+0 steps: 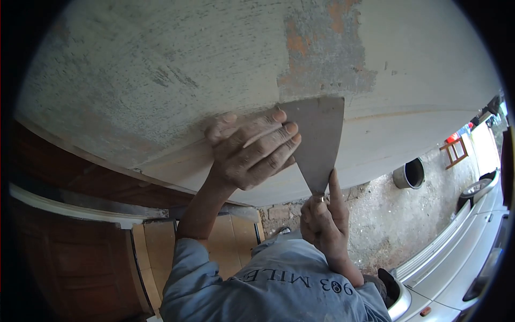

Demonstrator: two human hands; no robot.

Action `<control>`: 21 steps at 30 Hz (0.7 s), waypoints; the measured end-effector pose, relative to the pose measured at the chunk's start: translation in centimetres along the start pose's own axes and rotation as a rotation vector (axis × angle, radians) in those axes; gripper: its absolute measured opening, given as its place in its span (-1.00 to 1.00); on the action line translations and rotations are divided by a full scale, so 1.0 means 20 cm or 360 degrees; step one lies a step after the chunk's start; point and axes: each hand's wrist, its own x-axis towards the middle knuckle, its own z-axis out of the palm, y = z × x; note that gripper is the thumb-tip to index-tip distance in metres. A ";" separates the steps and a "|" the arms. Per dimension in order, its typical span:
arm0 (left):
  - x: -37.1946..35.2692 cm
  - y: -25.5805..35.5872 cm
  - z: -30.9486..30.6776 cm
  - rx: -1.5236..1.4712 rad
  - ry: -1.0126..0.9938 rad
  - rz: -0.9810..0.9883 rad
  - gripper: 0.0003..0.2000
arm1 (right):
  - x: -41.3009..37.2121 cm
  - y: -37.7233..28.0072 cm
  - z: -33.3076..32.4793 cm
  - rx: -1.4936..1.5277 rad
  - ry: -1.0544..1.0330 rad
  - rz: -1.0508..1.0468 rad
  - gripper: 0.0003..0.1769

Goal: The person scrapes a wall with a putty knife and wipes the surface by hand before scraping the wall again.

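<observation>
My right hand (pixel 324 222) is wrapped round the handle of a wide putty knife (pixel 320 137), with one finger stretched along the base of its blade. The broad metal edge lies against a pale painted surface (pixel 418 102), just below a bare grey and orange patch (pixel 327 53). Beside the blade is my left hand (pixel 255 147), its fingers extended and the tips at the blade's left side. Nothing appears to be gripped in it. Most of the handle is hidden inside my right hand.
Below the surface, a brown panelled door (pixel 80 263) and a tiled floor (pixel 220 241) are at the left. On the concrete ground at the right are a dark-mouthed bucket (pixel 399 176), a wooden stool (pixel 455 153) and a silver vehicle (pixel 456 263).
</observation>
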 end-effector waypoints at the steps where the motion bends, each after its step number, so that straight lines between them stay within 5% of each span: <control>1: 0.01 0.00 0.00 -0.0030 0.0007 -0.0056 -0.92 | 0.00 0.00 0.01 -0.0033 0.0012 0.0000 -0.34; 21: 0.02 -0.01 -0.04 -0.0101 -0.0079 -0.0016 -0.86 | -0.04 -0.01 0.03 -0.0022 0.0091 0.0077 -0.34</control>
